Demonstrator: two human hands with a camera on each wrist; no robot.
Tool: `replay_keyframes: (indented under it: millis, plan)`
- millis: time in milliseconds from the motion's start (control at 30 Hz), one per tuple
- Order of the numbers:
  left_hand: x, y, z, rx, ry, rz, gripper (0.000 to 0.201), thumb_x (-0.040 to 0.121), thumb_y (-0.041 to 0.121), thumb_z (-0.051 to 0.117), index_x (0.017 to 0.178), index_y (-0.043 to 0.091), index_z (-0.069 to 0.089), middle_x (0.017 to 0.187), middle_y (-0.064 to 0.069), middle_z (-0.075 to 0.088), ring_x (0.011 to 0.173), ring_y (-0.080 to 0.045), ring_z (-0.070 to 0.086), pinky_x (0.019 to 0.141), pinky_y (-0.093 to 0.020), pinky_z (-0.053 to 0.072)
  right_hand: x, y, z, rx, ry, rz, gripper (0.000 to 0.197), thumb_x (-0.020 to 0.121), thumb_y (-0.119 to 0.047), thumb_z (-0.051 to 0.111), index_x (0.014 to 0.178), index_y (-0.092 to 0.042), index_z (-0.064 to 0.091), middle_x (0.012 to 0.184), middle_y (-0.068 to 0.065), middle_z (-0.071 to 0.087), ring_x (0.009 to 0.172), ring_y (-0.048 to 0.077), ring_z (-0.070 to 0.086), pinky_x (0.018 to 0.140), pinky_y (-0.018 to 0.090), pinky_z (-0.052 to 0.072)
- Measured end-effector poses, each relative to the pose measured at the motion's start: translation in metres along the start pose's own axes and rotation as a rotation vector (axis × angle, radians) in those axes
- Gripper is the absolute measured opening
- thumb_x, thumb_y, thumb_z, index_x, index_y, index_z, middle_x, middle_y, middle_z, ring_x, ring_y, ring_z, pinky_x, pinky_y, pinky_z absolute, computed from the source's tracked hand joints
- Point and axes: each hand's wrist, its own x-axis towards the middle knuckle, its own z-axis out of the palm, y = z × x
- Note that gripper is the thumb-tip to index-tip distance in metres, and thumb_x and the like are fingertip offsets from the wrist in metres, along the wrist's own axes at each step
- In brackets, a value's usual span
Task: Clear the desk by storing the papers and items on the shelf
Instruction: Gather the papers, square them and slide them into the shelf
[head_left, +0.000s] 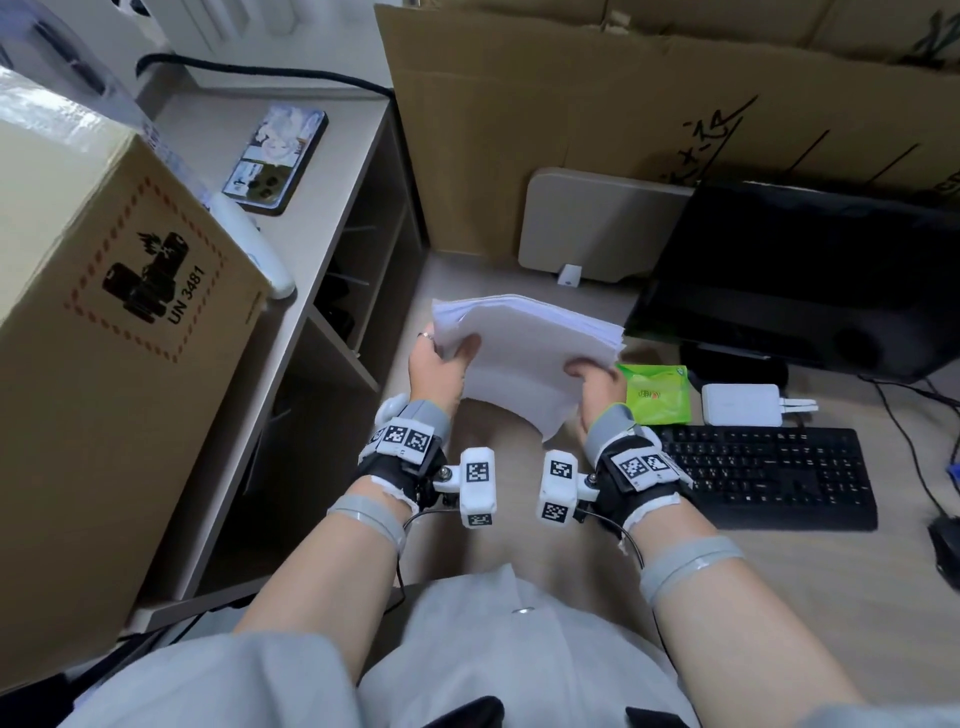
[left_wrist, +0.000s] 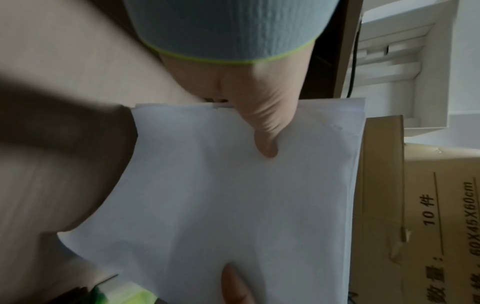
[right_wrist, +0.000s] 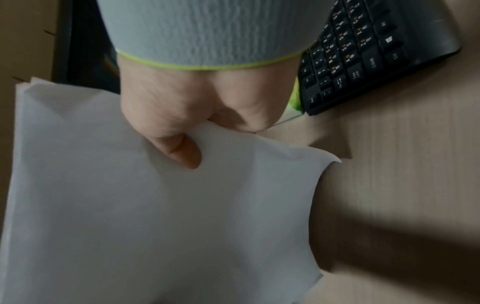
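A thick stack of white papers (head_left: 524, 348) is held up off the desk (head_left: 519, 467) between both hands, its near edge sagging. My left hand (head_left: 441, 358) grips the stack's left edge, thumb on top and fingers underneath. My right hand (head_left: 597, 384) grips the right edge the same way. In the left wrist view the left hand's thumb (left_wrist: 265, 131) presses on the stack of papers (left_wrist: 233, 205). The right wrist view shows the thumb (right_wrist: 179, 150) pinching the stack of papers (right_wrist: 155, 216). The shelf unit (head_left: 358, 249) stands to the left, its dark compartments open toward the papers.
A green packet (head_left: 657, 395), a white adapter (head_left: 740, 405), a black keyboard (head_left: 769, 475) and a monitor (head_left: 800, 275) lie to the right. A phone (head_left: 275, 158) and a large cardboard box (head_left: 114, 322) sit on the shelf top. Cardboard sheets (head_left: 623, 104) lean behind.
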Motion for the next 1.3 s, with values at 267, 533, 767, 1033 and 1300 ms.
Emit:
replay_keyframes:
  millis: [267, 533, 767, 1033, 1300]
  plan:
    - [-0.001, -0.016, -0.006, 0.152, -0.024, -0.115, 0.023, 0.087, 0.005, 0.065, 0.109, 0.009, 0.061, 0.098, -0.009, 0.063, 0.089, -0.023, 0.057, 0.063, -0.019, 0.047, -0.007, 0.007, 0.0, -0.378, -0.114, 0.038, 0.03, 0.082, -0.02, 0.071, 0.109, -0.009, 0.064, 0.097, 0.011, 0.063, 0.085, 0.025, 0.06, 0.06, 0.028, 0.045]
    - [0.005, -0.015, -0.013, 0.126, -0.028, -0.137, 0.034, 0.083, 0.013, 0.062, 0.116, 0.014, 0.056, 0.108, -0.011, 0.069, 0.1, -0.03, 0.065, 0.085, -0.039, 0.053, 0.001, -0.019, 0.004, -0.314, -0.189, -0.222, 0.029, 0.089, -0.042, 0.065, 0.073, -0.018, 0.062, 0.065, -0.01, 0.061, 0.053, -0.003, 0.053, 0.054, 0.014, 0.045]
    - [0.002, -0.02, -0.016, 0.164, -0.048, -0.169, 0.03, 0.089, 0.009, 0.061, 0.118, 0.009, 0.054, 0.108, -0.011, 0.067, 0.097, -0.028, 0.064, 0.077, -0.03, 0.048, 0.01, -0.021, 0.002, -0.253, -0.061, -0.164, 0.058, 0.097, -0.052, 0.043, 0.096, 0.0, 0.068, 0.084, 0.006, 0.057, 0.075, 0.019, 0.048, 0.06, 0.024, 0.044]
    - [0.005, -0.018, -0.02, -0.037, -0.001, -0.243, 0.046, 0.077, 0.02, 0.071, 0.119, 0.009, 0.056, 0.106, -0.011, 0.071, 0.096, -0.031, 0.069, 0.089, -0.046, 0.055, -0.009, -0.017, -0.009, -0.136, -0.312, 0.048, 0.061, 0.094, -0.065, 0.035, 0.118, -0.017, 0.064, 0.105, 0.001, 0.071, 0.099, 0.013, 0.067, 0.079, 0.021, 0.051]
    - [-0.007, 0.001, -0.001, -0.024, 0.117, -0.332, 0.041, 0.075, 0.015, 0.065, 0.115, 0.01, 0.059, 0.11, -0.012, 0.069, 0.1, -0.032, 0.067, 0.094, -0.046, 0.053, 0.008, -0.009, -0.035, -0.293, -0.512, 0.09, 0.078, 0.061, -0.079, 0.065, 0.114, -0.022, 0.069, 0.104, 0.0, 0.075, 0.097, 0.022, 0.071, 0.089, 0.038, 0.054]
